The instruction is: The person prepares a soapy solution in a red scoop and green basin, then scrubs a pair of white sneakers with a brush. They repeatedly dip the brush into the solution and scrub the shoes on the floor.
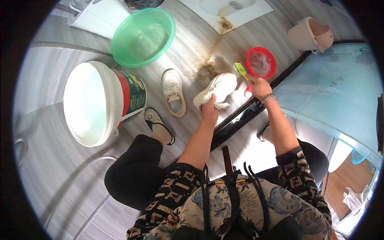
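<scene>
My left hand [210,109] is closed on a white shoe [218,89], held tilted above the wet floor with its laces hanging by my fingers. In my right hand [260,87] is a yellow-green scrub brush [241,71], its bristle end just right of the shoe's toe and apart from it. Close beyond that hand stands a red bowl [261,63] with foamy water. A second white shoe [173,93] rests upright on the floor, left of the held one. Below my right hand a small red and white item [248,92] is partly hidden.
A large white bucket [90,104] stands at left, with a green basin [144,38] beyond it. A squat toilet [228,12] lies at the far side. A black-framed glass panel [328,88] edges the right, near a beige bucket [302,35]. A grey hose [76,180] runs at lower left.
</scene>
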The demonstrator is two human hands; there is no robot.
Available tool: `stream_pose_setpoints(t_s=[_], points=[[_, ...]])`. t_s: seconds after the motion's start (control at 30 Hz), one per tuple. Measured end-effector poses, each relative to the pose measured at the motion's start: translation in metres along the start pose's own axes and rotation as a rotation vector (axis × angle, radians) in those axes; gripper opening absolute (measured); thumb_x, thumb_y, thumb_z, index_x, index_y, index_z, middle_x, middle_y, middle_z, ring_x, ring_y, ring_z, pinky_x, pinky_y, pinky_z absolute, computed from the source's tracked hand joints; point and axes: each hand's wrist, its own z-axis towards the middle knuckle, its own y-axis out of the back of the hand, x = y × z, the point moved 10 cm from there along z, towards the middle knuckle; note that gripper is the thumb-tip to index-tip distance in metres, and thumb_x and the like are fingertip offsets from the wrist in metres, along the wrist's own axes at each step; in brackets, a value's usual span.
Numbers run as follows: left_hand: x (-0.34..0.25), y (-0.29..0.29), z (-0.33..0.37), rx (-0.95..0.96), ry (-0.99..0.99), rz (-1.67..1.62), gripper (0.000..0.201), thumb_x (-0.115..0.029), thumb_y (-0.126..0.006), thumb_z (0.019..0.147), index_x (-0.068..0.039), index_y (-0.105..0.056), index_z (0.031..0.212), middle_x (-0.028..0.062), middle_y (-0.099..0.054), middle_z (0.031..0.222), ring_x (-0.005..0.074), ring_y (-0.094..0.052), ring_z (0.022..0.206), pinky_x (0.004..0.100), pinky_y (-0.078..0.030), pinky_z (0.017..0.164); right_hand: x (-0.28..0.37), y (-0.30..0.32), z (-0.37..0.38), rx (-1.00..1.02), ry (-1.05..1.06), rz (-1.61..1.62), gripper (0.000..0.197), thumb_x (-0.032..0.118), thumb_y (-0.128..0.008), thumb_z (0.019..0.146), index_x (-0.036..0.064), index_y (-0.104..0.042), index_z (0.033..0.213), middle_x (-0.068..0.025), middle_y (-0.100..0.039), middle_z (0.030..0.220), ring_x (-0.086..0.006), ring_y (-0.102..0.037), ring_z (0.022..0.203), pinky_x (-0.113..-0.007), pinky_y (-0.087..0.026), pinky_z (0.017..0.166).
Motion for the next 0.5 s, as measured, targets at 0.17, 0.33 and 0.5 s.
stream_pose_setpoints(t_s=[0.17, 0.33, 0.5], points=[[0.001, 0.012, 0.007, -0.019, -0.068, 0.087, 0.036, -0.015, -0.051, 0.083, 0.000, -0.043, 0.114, 0.0079, -0.049, 0.110, 0.0208, -0.049, 0.097, 0.0343, -0.042, 0.081, 0.037, 0.000, -0.027, 0.025, 0.035, -0.081, 0.027, 0.025, -0.045, 0.077, 0.0242, -0.059, 0.100, -0.0159, -0.059, 0.086, -0.0306, -0.058, 0.080, -0.039, -0.045, 0.071], [0.015, 0.007, 0.013, 0.024, 0.009, 0.050, 0.034, -0.016, -0.051, 0.084, 0.000, -0.045, 0.113, 0.0067, -0.050, 0.109, 0.0193, -0.050, 0.096, 0.0312, -0.041, 0.082, -0.009, -0.011, 0.015, 0.025, -0.047, -0.139, 0.026, 0.026, -0.044, 0.078, 0.0249, -0.059, 0.098, -0.0160, -0.059, 0.086, -0.0309, -0.058, 0.080, -0.040, -0.046, 0.070], [-0.010, -0.013, 0.006, 0.104, -0.189, 0.493, 0.032, -0.020, -0.051, 0.084, 0.002, -0.050, 0.107, 0.0065, -0.052, 0.107, 0.0170, -0.049, 0.094, 0.0282, -0.039, 0.081, 0.012, -0.013, -0.010, 0.025, -0.019, -0.236, 0.028, 0.023, -0.044, 0.077, 0.0262, -0.058, 0.101, -0.0136, -0.060, 0.085, -0.0324, -0.058, 0.080, -0.041, -0.046, 0.071]])
